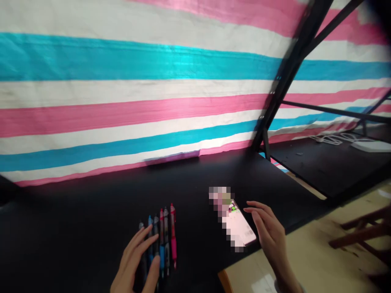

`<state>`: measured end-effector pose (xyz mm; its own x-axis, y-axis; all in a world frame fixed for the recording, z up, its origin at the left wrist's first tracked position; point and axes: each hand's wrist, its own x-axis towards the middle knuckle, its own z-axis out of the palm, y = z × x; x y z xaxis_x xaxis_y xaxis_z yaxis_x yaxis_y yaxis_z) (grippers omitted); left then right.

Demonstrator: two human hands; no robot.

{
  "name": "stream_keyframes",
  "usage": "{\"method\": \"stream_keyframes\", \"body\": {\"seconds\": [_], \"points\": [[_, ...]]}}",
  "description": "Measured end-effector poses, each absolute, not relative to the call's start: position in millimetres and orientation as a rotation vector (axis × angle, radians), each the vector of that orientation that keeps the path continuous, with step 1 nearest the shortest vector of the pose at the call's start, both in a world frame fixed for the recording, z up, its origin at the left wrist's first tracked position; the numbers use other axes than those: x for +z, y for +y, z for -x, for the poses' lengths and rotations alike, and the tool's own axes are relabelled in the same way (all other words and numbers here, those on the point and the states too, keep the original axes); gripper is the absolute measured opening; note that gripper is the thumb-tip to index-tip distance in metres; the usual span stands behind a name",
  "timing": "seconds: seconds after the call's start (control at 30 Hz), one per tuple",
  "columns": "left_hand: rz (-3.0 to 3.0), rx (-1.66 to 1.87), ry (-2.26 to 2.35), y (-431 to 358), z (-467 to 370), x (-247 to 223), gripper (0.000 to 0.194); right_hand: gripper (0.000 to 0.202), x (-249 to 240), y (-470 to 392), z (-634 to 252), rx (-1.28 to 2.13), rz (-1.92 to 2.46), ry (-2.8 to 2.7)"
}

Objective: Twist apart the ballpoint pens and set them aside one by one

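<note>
Several pens [166, 232] lie side by side in a row on the black table [91, 211], some with pink parts, others blue or dark. My left hand [137, 256] rests over the left pens, its fingers spread and partly covering them; nothing is gripped in it. To the right, a phone [241, 226] lies with its screen lit, partly blurred out by blocks. Just right of the phone, my right hand [269, 228] hovers with its fingers extended and holds nothing.
A striped sheet [152, 89] hangs behind the table. A black metal frame [284, 81] rises at the right. Beyond it, a second black surface [320, 167] bears white cables [332, 138] and a white device [372, 146]. Wooden legs [360, 232] stand at lower right.
</note>
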<state>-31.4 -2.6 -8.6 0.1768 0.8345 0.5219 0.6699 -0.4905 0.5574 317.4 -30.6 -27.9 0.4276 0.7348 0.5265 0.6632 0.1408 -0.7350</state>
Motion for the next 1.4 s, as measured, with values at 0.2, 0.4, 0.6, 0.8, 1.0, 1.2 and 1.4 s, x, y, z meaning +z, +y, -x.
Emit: {"method": "stream_keyframes", "body": {"seconds": [0.2, 0.4, 0.6, 0.8, 1.0, 1.2, 1.4], "points": [[-2.271, 1.201, 1.542, -2, 76, 2, 0.033, 0.019, -18, -40, -278, 0.080, 1.415, -1.388], [-2.514, 0.891, 1.302, 7, 95, 1, 0.051, 0.018, -19, -25, -184, 0.257, 1.178, -1.603], [-2.630, 0.682, 1.123, 18, 78, 19, 0.038, 0.020, -16, -12, -153, 0.311, 1.263, -1.720], [-2.895, 0.640, 1.222, 28, 77, 22, 0.034, 0.021, -12, -13, -166, 0.468, 1.310, -1.617], [-3.011, 0.778, 1.330, 23, 79, 45, 0.049, 0.026, 21, -16, -164, 0.694, 1.259, -1.616], [-3.166, 0.771, 1.218, 10, 56, 66, 0.042, 0.045, 50, -11, -157, 0.995, 1.192, -1.826], [-3.061, 0.791, 1.283, 12, 40, 59, 0.024, 0.027, 40, -9, -158, 0.873, 1.249, -1.771]]}}
